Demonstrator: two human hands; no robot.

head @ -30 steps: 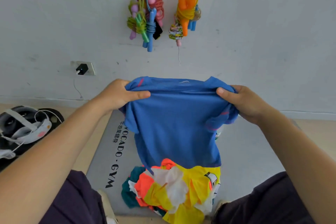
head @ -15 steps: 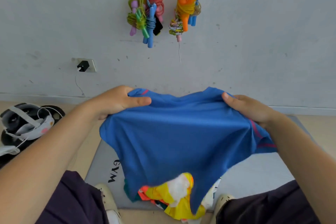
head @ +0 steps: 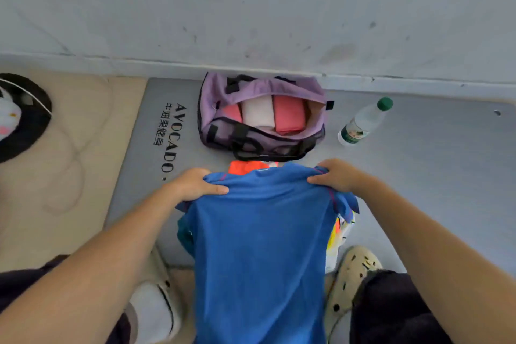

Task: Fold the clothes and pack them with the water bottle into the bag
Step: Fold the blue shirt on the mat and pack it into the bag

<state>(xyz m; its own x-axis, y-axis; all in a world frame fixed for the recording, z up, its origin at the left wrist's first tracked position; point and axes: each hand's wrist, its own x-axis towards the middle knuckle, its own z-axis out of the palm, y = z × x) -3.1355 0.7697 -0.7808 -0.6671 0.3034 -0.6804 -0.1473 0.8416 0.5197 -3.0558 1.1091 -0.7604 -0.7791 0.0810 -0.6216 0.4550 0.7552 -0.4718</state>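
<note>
Since the earlier frame the view has tipped down from the wall to the floor, and the blue shirt (head: pixel 259 254) has come down from chest height to lie over the clothes pile, with bag and bottle now in sight. Grey mat (head: pixel 435 176) covers the floor up to the wall; printed lettering runs along its left part. Blue shirt hangs lengthwise toward the person, between two pale shoes. Purple bag (head: pixel 262 116) sits on the mat against the wall, unzipped, three folded pieces (pink, white, pink) side by side inside. Left hand (head: pixel 195 184) and right hand (head: pixel 339 176) are apart, each clamped on a shoulder of the shirt's top edge. Orange and yellow clothes (head: pixel 247 167) show beyond and to the right of the shirt. Water bottle (head: pixel 364 123), green cap, stands on the mat just right of the bag, not touching it.
</note>
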